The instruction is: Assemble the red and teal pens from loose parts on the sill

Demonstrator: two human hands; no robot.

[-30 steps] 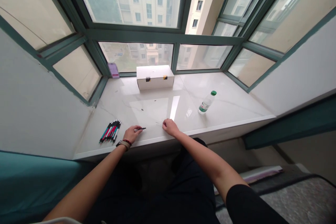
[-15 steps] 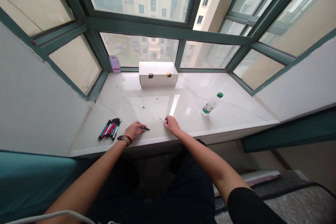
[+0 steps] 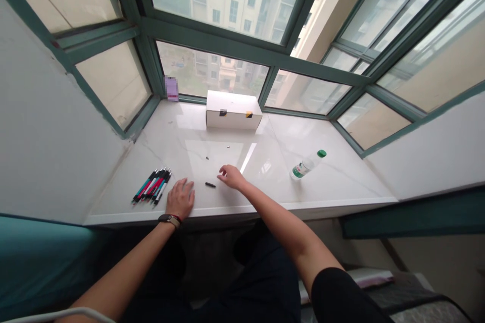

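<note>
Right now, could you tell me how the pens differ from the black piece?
The pens are long, several and multicoloured; the black piece is short, single and plain black. The pens lie beside the left hand, the piece nearer the right hand. Both rest on the marble sill.

The head-worn camera looks forward and down at the windowsill point(image 3: 333, 176).

Small black pen part point(image 3: 210, 184), lying flat
</note>
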